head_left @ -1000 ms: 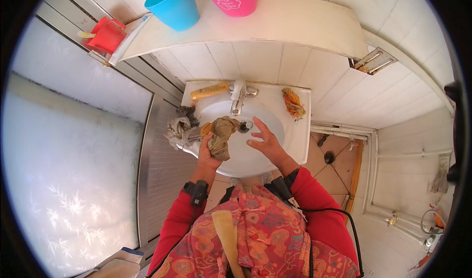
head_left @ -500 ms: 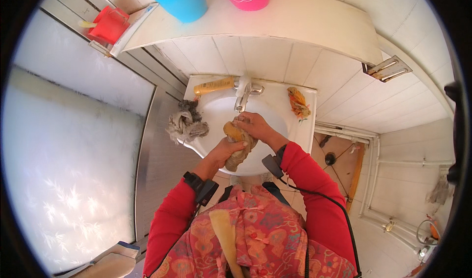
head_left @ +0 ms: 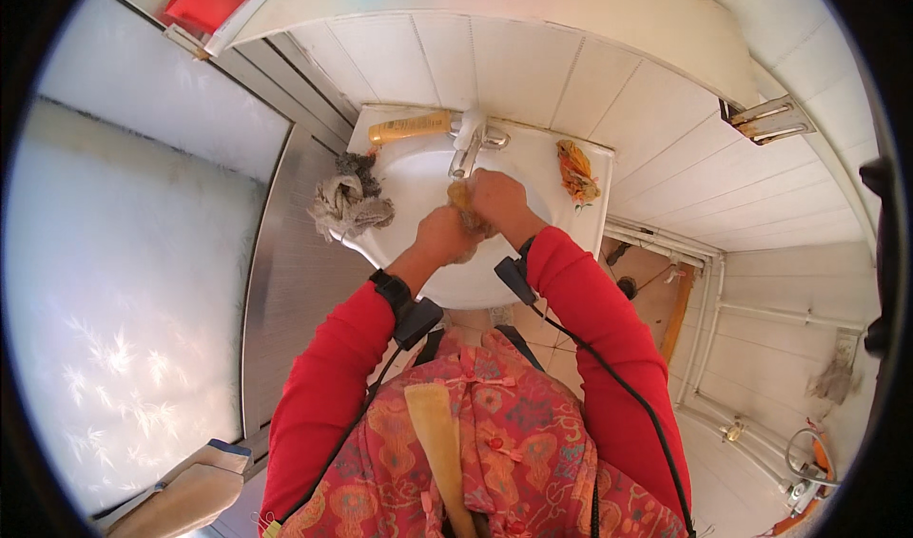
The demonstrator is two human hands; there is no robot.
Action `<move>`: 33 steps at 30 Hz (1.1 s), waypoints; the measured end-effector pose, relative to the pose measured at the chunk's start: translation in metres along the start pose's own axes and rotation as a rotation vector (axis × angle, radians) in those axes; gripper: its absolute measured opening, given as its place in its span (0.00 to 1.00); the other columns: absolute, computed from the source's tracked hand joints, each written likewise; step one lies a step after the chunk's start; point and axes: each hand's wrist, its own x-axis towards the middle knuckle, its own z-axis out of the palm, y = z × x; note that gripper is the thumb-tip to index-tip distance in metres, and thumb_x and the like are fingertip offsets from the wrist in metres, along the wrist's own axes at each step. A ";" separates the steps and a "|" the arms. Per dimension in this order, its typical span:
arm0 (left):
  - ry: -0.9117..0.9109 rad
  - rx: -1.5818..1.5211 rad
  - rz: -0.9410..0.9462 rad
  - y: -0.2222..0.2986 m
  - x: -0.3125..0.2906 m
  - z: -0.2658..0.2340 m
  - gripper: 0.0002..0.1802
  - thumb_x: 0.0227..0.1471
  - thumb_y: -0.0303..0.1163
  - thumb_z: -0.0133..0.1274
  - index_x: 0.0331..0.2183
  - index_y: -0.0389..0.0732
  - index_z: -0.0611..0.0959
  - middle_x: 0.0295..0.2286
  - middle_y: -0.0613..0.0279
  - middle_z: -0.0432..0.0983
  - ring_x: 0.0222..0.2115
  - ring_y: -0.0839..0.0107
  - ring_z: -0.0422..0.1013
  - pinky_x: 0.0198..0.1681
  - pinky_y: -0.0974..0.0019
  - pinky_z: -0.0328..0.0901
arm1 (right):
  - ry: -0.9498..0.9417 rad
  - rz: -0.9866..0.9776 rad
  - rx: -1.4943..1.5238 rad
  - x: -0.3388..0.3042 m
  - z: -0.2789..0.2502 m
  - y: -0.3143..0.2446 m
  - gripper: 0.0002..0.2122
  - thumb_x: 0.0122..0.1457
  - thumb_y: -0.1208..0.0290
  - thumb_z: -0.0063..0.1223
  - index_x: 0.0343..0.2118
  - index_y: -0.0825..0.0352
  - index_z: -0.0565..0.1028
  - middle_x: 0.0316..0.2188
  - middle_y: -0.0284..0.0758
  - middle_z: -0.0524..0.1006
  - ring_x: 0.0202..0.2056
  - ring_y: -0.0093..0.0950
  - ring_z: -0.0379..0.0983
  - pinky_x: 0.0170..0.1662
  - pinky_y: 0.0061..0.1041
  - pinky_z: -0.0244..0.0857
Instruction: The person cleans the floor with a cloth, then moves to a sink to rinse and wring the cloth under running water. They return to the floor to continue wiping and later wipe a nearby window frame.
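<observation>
Near the upper middle of the frame, over the round white ceramic basin (head_left: 409, 182), the left hand (head_left: 444, 235) and right hand (head_left: 496, 199) both clench a crumpled tan wet cloth (head_left: 461, 199), held just under the chrome tap (head_left: 468, 144). Wringing this high could, I judge, spray water over the rim. A swinging elbow might knock the grey rag (head_left: 347, 201) off the left edge.

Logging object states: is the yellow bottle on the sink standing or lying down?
Lying down. The yellow bottle rests on its side along the sink rim, left of the tap.
</observation>
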 end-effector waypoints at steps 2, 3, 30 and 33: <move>-0.012 -0.016 -0.025 0.005 0.004 -0.010 0.31 0.36 0.56 0.59 0.34 0.38 0.80 0.27 0.47 0.77 0.31 0.52 0.74 0.33 0.57 0.68 | 0.037 0.009 0.025 0.005 -0.009 -0.003 0.14 0.54 0.59 0.44 0.32 0.66 0.74 0.30 0.43 0.77 0.35 0.40 0.74 0.37 0.36 0.68; -0.019 -0.020 -0.037 0.006 0.006 -0.015 0.30 0.36 0.55 0.60 0.34 0.38 0.80 0.27 0.47 0.77 0.31 0.52 0.74 0.34 0.58 0.68 | 0.073 -0.005 0.051 0.006 -0.016 -0.005 0.15 0.54 0.58 0.45 0.32 0.66 0.74 0.29 0.43 0.77 0.35 0.39 0.75 0.37 0.34 0.68; -0.483 -1.288 0.036 0.007 -0.025 -0.032 0.29 0.42 0.40 0.62 0.44 0.37 0.73 0.35 0.62 0.74 0.33 0.74 0.71 0.34 0.71 0.67 | -0.045 -0.304 0.808 -0.008 -0.054 -0.009 0.13 0.42 0.65 0.60 0.28 0.66 0.72 0.25 0.35 0.72 0.30 0.28 0.70 0.35 0.26 0.64; -0.392 -1.140 0.058 0.008 -0.020 -0.022 0.26 0.42 0.35 0.62 0.43 0.36 0.74 0.35 0.62 0.74 0.34 0.72 0.72 0.36 0.69 0.67 | 0.024 -0.249 0.482 -0.012 -0.039 -0.012 0.13 0.43 0.64 0.57 0.29 0.65 0.71 0.26 0.39 0.74 0.30 0.36 0.72 0.35 0.32 0.66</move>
